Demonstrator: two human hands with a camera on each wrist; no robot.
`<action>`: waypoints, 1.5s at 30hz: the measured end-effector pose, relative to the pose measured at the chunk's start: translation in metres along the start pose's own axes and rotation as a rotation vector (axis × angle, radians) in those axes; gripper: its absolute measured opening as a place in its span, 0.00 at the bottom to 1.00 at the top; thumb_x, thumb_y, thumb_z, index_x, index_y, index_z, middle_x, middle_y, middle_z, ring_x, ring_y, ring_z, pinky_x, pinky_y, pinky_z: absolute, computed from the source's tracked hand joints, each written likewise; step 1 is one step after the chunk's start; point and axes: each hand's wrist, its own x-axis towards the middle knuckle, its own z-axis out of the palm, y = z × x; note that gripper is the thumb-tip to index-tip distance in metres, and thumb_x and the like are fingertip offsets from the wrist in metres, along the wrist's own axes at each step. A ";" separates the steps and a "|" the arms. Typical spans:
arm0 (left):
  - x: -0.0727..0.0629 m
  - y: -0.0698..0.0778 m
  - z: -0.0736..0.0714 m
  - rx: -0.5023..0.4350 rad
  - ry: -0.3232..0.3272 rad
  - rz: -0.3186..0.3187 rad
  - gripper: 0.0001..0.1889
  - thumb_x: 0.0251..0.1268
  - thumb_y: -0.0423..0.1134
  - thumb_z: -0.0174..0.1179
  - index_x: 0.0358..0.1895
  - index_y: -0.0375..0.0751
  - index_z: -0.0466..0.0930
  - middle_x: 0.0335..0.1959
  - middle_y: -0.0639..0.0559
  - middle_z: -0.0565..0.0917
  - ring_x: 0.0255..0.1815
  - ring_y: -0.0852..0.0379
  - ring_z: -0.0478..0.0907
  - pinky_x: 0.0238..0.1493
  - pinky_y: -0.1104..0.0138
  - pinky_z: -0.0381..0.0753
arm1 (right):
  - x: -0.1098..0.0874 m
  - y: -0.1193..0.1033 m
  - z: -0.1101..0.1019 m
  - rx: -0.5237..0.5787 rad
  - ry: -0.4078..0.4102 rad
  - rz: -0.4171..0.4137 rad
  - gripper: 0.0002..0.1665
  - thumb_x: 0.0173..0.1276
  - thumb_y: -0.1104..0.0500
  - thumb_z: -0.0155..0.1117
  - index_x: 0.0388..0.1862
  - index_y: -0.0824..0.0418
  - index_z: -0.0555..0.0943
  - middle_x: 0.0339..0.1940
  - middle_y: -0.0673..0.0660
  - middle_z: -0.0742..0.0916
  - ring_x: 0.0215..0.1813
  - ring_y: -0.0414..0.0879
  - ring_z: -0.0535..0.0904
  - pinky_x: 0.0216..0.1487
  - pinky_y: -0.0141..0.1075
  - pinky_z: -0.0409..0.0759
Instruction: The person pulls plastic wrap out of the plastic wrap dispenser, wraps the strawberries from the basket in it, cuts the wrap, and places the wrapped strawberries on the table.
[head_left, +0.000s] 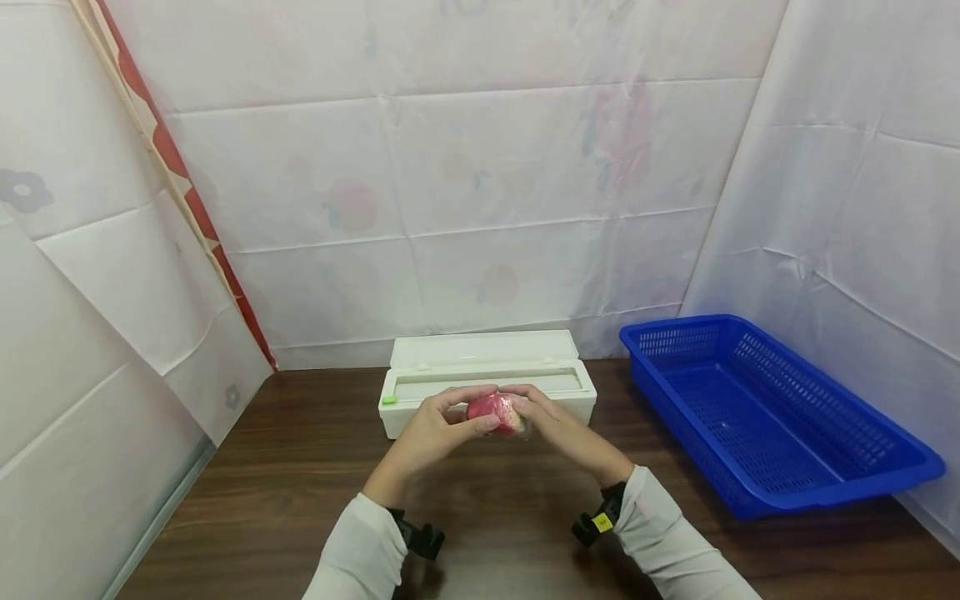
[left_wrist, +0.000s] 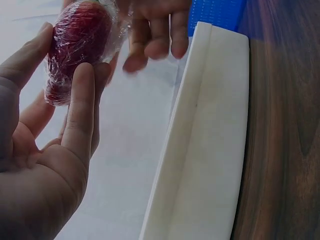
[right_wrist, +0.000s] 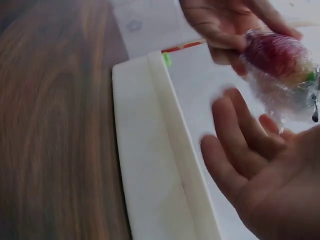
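A red and yellowish fruit, apple-like and wrapped in clear cling film, is held up in front of the white box. My left hand grips its left side, thumb in front and fingers behind; the left wrist view shows the fingertips pressed on the film. From the right, my right hand meets it with the thumb at the loose film on its side. In the right wrist view the other fingers of my right hand spread loosely, slightly blurred; the thumb is hidden there.
Behind the hands stands a long white cling film dispenser with its lid raised and a green slider at its left end. A blue perforated basket sits at the right. White sheets enclose the brown wooden table.
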 end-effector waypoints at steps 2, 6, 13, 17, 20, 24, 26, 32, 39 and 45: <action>0.000 -0.001 0.000 0.021 -0.006 0.000 0.25 0.63 0.43 0.71 0.64 0.50 0.81 0.60 0.47 0.79 0.47 0.50 0.83 0.49 0.56 0.82 | 0.000 0.001 0.000 0.065 -0.058 -0.012 0.29 0.84 0.41 0.37 0.72 0.55 0.67 0.63 0.57 0.78 0.59 0.54 0.78 0.61 0.50 0.74; 0.001 -0.001 0.000 0.015 -0.016 -0.004 0.25 0.64 0.41 0.70 0.64 0.46 0.80 0.59 0.45 0.79 0.47 0.50 0.83 0.48 0.59 0.82 | 0.000 0.003 -0.002 0.218 -0.146 0.002 0.27 0.85 0.45 0.38 0.69 0.61 0.66 0.52 0.63 0.79 0.49 0.55 0.80 0.54 0.55 0.80; 0.001 -0.002 0.002 0.002 -0.026 -0.022 0.25 0.64 0.42 0.71 0.64 0.44 0.80 0.61 0.46 0.79 0.46 0.50 0.82 0.51 0.52 0.82 | -0.001 0.001 -0.009 0.225 -0.197 0.039 0.26 0.85 0.49 0.41 0.68 0.67 0.62 0.41 0.60 0.76 0.38 0.48 0.76 0.51 0.56 0.82; 0.001 -0.004 0.002 -0.010 -0.022 -0.018 0.25 0.64 0.40 0.70 0.64 0.41 0.80 0.60 0.44 0.79 0.45 0.50 0.83 0.50 0.55 0.83 | -0.001 0.000 -0.011 0.153 -0.196 0.035 0.27 0.85 0.49 0.41 0.69 0.68 0.62 0.53 0.63 0.78 0.50 0.56 0.81 0.52 0.56 0.81; 0.002 -0.005 0.003 0.004 -0.010 -0.013 0.25 0.65 0.39 0.70 0.64 0.39 0.79 0.59 0.43 0.79 0.44 0.51 0.84 0.48 0.59 0.84 | -0.001 -0.002 -0.011 0.107 -0.182 0.039 0.27 0.85 0.49 0.40 0.70 0.67 0.62 0.60 0.65 0.77 0.58 0.58 0.80 0.53 0.55 0.81; 0.001 -0.004 0.006 0.088 0.054 -0.025 0.26 0.63 0.46 0.72 0.64 0.44 0.81 0.54 0.47 0.82 0.41 0.52 0.83 0.43 0.58 0.84 | -0.001 -0.003 -0.010 0.056 -0.124 0.021 0.24 0.85 0.50 0.41 0.66 0.66 0.67 0.58 0.64 0.78 0.58 0.56 0.80 0.53 0.53 0.81; 0.001 -0.002 0.008 0.131 0.100 -0.035 0.27 0.60 0.50 0.73 0.62 0.47 0.82 0.52 0.49 0.83 0.42 0.52 0.84 0.41 0.58 0.83 | -0.001 -0.003 -0.010 0.038 -0.080 0.009 0.22 0.85 0.50 0.43 0.61 0.66 0.69 0.56 0.63 0.79 0.57 0.56 0.81 0.53 0.53 0.81; -0.001 0.000 0.010 0.185 0.144 0.010 0.32 0.54 0.48 0.77 0.64 0.47 0.80 0.56 0.50 0.83 0.48 0.50 0.85 0.43 0.62 0.84 | -0.001 -0.002 -0.009 -0.007 0.023 -0.007 0.18 0.84 0.50 0.47 0.54 0.65 0.68 0.48 0.61 0.83 0.51 0.59 0.83 0.54 0.55 0.80; 0.002 -0.005 0.019 0.546 0.173 0.257 0.40 0.49 0.42 0.81 0.67 0.36 0.75 0.49 0.47 0.81 0.46 0.57 0.81 0.42 0.72 0.82 | 0.000 -0.003 -0.007 0.038 0.042 -0.020 0.19 0.84 0.51 0.46 0.55 0.67 0.67 0.50 0.63 0.84 0.50 0.57 0.84 0.53 0.59 0.79; 0.002 -0.003 0.024 0.679 0.280 0.295 0.33 0.49 0.31 0.77 0.62 0.34 0.79 0.48 0.44 0.85 0.41 0.58 0.83 0.41 0.70 0.83 | 0.003 0.001 -0.004 0.124 0.035 -0.070 0.18 0.84 0.54 0.46 0.55 0.71 0.67 0.50 0.64 0.83 0.50 0.49 0.83 0.54 0.61 0.78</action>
